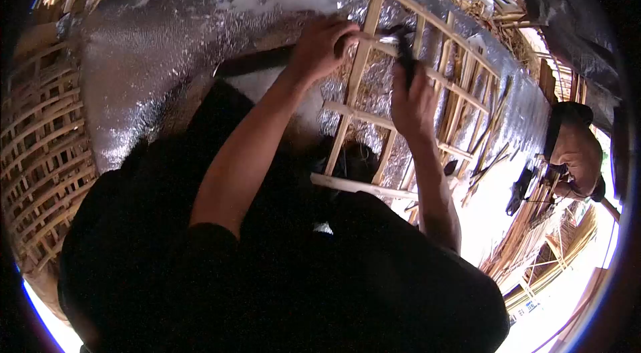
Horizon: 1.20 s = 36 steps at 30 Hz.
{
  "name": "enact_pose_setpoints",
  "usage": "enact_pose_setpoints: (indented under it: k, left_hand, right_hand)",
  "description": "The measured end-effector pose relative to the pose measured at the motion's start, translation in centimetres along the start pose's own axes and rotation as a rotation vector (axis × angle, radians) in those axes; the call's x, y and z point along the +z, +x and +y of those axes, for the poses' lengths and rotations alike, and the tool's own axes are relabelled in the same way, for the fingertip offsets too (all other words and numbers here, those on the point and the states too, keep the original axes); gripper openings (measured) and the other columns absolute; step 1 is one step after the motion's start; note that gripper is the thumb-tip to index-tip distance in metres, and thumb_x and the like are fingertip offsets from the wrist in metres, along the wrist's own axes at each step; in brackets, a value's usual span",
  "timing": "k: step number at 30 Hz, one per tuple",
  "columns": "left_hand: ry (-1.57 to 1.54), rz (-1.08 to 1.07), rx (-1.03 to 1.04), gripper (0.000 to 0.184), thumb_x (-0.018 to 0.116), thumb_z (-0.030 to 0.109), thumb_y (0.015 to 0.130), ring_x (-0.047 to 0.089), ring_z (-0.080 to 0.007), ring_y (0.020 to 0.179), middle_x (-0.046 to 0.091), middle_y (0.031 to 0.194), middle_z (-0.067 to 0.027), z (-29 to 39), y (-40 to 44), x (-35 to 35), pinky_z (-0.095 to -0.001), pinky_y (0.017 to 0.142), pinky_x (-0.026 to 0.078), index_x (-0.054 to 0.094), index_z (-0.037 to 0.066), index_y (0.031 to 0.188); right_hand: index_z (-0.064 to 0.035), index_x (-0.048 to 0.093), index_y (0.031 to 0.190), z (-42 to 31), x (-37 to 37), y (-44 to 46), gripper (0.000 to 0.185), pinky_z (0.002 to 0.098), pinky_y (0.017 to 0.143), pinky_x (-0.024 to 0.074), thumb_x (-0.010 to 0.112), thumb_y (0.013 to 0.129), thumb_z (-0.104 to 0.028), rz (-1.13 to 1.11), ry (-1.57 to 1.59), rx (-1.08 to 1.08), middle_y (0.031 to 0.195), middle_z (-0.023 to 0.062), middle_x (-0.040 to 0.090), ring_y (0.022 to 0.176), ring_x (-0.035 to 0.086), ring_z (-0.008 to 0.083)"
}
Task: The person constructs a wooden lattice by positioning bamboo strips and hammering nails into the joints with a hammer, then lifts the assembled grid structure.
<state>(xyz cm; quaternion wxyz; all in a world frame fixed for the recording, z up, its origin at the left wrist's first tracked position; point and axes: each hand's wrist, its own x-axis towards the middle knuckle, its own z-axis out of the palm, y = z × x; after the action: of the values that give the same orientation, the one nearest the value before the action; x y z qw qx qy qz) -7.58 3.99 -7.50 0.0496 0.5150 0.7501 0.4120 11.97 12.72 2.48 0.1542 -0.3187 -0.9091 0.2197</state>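
Observation:
My right hand is wrapped round the dark handle of a tool that looks like a hammer, its head lying over a crosspiece of a bamboo frame. At the frame's left upright, my left hand has its fingers curled together close to the end of that crosspiece. What those fingers pinch is too small to make out. The ladder-like frame, of pale poles and thin strips, lies in front of me and to the right, its lower end near my legs.
Shiny, wrinkled sheeting covers the ground. A woven bamboo lattice stands at the far left. To the right, another person bends over beside bundled bamboo strips. Loose strips and debris line the back edge.

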Motion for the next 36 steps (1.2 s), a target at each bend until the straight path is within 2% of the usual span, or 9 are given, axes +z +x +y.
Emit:
enact_pose_setpoints:
  k: [7,10,13,17,18,25,26,29,36]
  left_hand:
    - [-0.218,-0.136,-0.169,0.024,0.07,0.019,0.097,0.068,-0.0379,0.108,0.072,0.112,-0.0175,0.6,0.5,-0.8,-0.0483,0.095,0.054,0.071,0.009,0.118]
    - [-0.198,-0.06,-0.036,0.025,0.073,0.019,0.094,0.068,-0.0388,0.106,0.072,0.11,-0.0169,0.1,0.7,-1.2,-0.0494,0.094,0.054,0.071,0.01,0.118]
    - [-0.146,0.022,-0.014,0.027,0.076,0.014,0.091,0.068,-0.0382,0.106,0.071,0.106,-0.0162,0.0,-0.5,-0.9,-0.049,0.093,0.053,0.069,0.01,0.117]
    - [-0.161,-0.006,-0.018,0.022,0.073,0.017,0.096,0.069,-0.0376,0.105,0.071,0.108,-0.0158,-1.0,1.0,-0.2,-0.0478,0.09,0.054,0.067,0.008,0.115]
    - [-0.195,-0.039,-0.065,0.021,0.072,0.017,0.097,0.069,-0.0377,0.104,0.071,0.108,-0.0161,-0.6,0.7,-0.6,-0.0475,0.09,0.054,0.066,0.008,0.115]
    - [-0.272,-0.233,-0.164,0.021,0.069,0.02,0.101,0.07,-0.0319,0.098,0.07,0.104,-0.0145,-1.0,1.3,-1.2,-0.0438,0.083,0.055,0.063,0.004,0.113]
    - [-0.275,-0.296,-0.224,0.021,0.069,0.021,0.101,0.071,-0.0296,0.098,0.071,0.103,-0.0132,-1.0,1.5,-1.4,-0.0425,0.083,0.056,0.062,0.003,0.113]
    - [-0.579,-0.373,-0.257,0.022,0.069,0.023,0.102,0.07,-0.0229,0.099,0.072,0.104,-0.0097,-2.2,2.8,-4.2,-0.0399,0.085,0.056,0.063,0.004,0.113]
    - [0.514,-0.372,-0.158,0.037,0.082,0.024,0.083,0.064,-0.0308,0.114,0.066,0.116,-0.0142,2.4,5.3,-12.5,-0.0466,0.097,0.052,0.069,0.009,0.116]
  right_hand:
    - [-0.0013,0.044,0.12,-2.2,-1.4,0.6,0.028,0.0574,0.05,0.055,0.055,0.105,-0.023,0.061,0.023,0.013,0.074,0.03,0.067,0.066,0.071,0.0495]
    - [-0.0026,0.048,0.12,0.0,0.2,0.0,0.03,0.0511,0.047,0.057,0.053,0.107,-0.028,-0.245,-0.093,0.107,0.077,0.0246,0.07,0.059,0.071,0.0416]
    - [-0.0034,0.046,0.124,-1.6,-0.9,0.2,0.032,0.057,0.059,0.0602,0.05,0.108,-0.031,-0.033,0.208,0.124,0.084,0.0295,0.071,0.072,0.072,0.0496]
    - [-0.0007,0.051,0.127,2.9,-2.6,1.8,0.038,0.0588,0.075,0.0559,0.053,0.107,-0.032,-0.375,0.095,-0.025,0.093,0.0313,0.07,0.085,0.069,0.054]
    - [0.0014,0.053,0.126,1.2,-4.5,2.4,0.038,0.0597,0.085,0.0524,0.055,0.106,-0.031,-0.527,0.07,0.291,0.104,0.0322,0.069,0.101,0.067,0.0533]
    - [0.0009,0.054,0.115,4.7,-2.2,-3.7,0.033,0.0519,0.082,0.053,0.053,0.109,-0.031,-0.172,0.291,0.537,0.1,0.0233,0.07,0.098,0.071,0.0376]
    - [-0.0034,0.06,0.113,4.4,-2.2,-4.2,0.03,0.0395,0.063,0.046,0.059,0.108,-0.033,-0.193,0.515,0.634,0.083,0.0053,0.064,0.07,0.058,0.0188]
    - [-0.0056,0.061,0.113,4.6,-1.3,-3.9,0.025,0.0342,0.07,0.046,0.058,0.109,-0.03,-0.122,0.773,0.622,0.086,0.0017,0.062,0.077,0.054,0.0135]
    - [-0.0012,0.056,0.124,1.8,1.6,-2.7,0.036,0.0402,0.082,0.0547,0.051,0.112,-0.035,-0.302,0.798,0.52,0.104,0.0133,0.069,0.09,0.065,0.0203]
